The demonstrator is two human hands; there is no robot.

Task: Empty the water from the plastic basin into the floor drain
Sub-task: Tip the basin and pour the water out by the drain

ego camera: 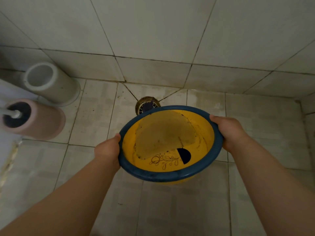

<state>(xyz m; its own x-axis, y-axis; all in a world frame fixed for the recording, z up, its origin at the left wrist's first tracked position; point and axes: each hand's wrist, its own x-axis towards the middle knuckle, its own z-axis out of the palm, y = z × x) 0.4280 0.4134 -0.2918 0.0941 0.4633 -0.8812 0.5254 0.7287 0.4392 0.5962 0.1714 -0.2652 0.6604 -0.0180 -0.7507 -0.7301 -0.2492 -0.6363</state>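
Note:
A yellow plastic basin with a blue rim (pixel 150 174) hangs in the air over the tiled floor, tilted away from me. Murky water (pixel 166 133) is pooled against its far side, close to the far rim. My left hand (pixel 108 151) grips the rim on the left and my right hand (pixel 229 130) grips it on the right. The round floor drain (pixel 146 105) lies just beyond the basin's far edge, near the wall corner, partly hidden by the rim.
A white cylindrical holder (pixel 51 82) stands at the left by the wall. In front of it stands a pink holder (pixel 37 120) with a toilet brush (pixel 16 114) in it. Tiled walls close the space behind the drain and on the right.

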